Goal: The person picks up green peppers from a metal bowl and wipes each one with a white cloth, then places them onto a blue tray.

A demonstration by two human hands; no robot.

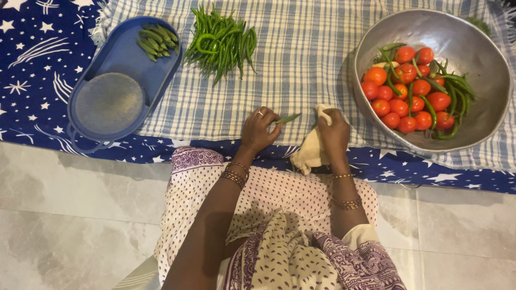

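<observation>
Wiping a chilli (288, 118) at frame centre: left hand (258, 130) pinches its stem end, right hand (333, 134) grips a cream cloth (310, 151). Best to rub stem-to-tip, gently. Chilli pile (221, 42) upper centre; tray (123, 80) upper left; bowl (473, 43) right.

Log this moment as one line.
left hand: holds green chilli | right hand: grips cream cloth | chilli pile on checked cloth
</observation>
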